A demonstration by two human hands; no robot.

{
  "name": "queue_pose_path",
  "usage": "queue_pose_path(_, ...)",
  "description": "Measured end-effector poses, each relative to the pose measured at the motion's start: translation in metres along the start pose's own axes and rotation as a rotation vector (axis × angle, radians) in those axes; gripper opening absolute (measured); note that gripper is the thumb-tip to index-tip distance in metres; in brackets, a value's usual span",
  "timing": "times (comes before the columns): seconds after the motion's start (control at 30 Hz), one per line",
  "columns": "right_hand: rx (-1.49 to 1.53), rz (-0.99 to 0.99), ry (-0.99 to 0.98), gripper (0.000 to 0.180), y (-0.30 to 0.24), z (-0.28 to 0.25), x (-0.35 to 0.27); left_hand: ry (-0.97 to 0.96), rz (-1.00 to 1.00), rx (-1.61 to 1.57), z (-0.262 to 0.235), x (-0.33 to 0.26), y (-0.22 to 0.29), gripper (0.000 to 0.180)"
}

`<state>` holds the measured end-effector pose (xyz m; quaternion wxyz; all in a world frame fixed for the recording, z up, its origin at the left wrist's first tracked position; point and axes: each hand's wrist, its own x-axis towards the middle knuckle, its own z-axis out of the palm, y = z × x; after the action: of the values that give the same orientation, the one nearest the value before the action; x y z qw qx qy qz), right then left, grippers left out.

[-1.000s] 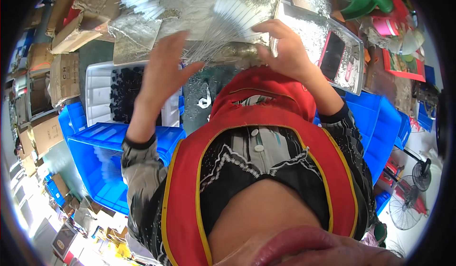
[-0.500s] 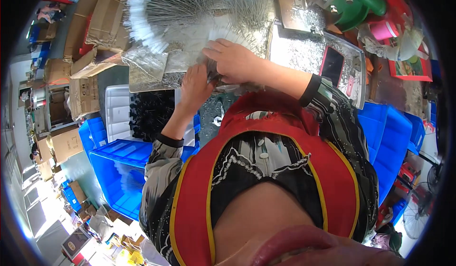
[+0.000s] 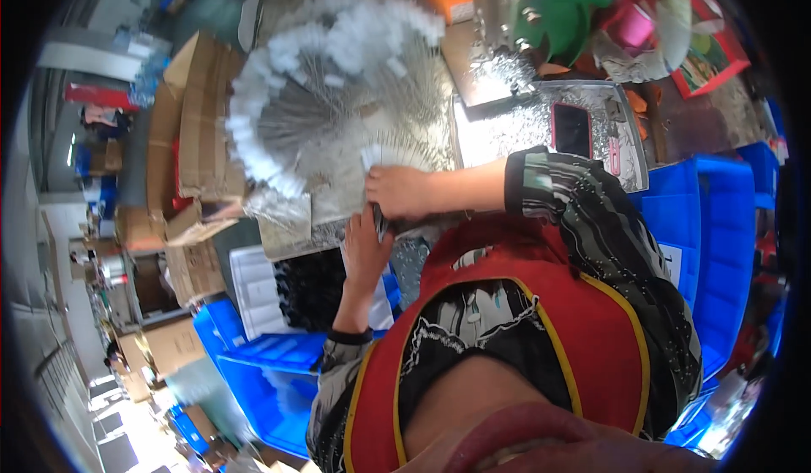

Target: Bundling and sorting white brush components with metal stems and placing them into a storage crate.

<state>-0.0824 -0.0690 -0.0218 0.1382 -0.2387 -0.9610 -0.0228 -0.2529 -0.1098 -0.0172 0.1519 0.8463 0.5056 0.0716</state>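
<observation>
1. The right hand point(image 3: 399, 193) lies over the near part of the bench point(image 3: 336, 182), its fingers bent inward. Its palm side is hidden, so I cannot tell how tightly that grip is closed or what it holds.
2. The left hand point(image 3: 365, 247) comes up from below, fingertips close against the right, thumb to the inner side. A small dark sliver shows between the two, but I can't make out what it is or how firm this grip is.
3. A second ago the hands were well apart, fingers spread; now they are together at one spot. To my eye that means the work has gone from reaching to close handling by both.
4. Taking their meeting point as the dial's middle, a pale white tip point(image 3: 372, 157) stands just beside the right hand, at twelve o'clock.
5. The white-tipped wires point(image 3: 294, 120) fan out on the bench from about half past nine round to half past twelve.
6. A metal tray point(image 3: 507, 127) strewn with silvery bits sits at two, with a phone point(image 3: 572, 132) in it, slightly lower.
7. An open carton point(image 3: 205, 122) stands at ten, a white tub point(image 3: 253, 291) at eight, and a blue crate point(image 3: 258, 397) at seven.
</observation>
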Motion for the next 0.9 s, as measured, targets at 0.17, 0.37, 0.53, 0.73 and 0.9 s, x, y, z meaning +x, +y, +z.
queue_pose_path(0.17,-0.127,-0.022,0.022,0.009,-0.005,-0.001,-0.002,0.031,0.047,-0.075,-0.003,-0.007,-0.002,0.054)
queue_pose_path(0.37,-0.085,0.001,0.012,0.008,0.001,-0.011,-0.004,0.007,0.063,-0.216,-0.009,-0.008,-0.012,0.057)
queue_pose_path(0.53,-0.065,0.075,0.173,0.01,0.012,-0.004,-0.011,-0.295,-0.234,-0.684,-0.06,0.004,-0.001,0.055)
queue_pose_path(0.73,-0.005,0.308,0.26,0.014,0.019,-0.023,-0.004,-0.112,-0.324,-1.612,-0.063,0.012,-0.026,0.057)
queue_pose_path(0.9,0.061,0.439,0.295,0.015,0.01,-0.036,0.0,0.13,0.061,-1.84,-0.021,0.022,0.067,0.043)
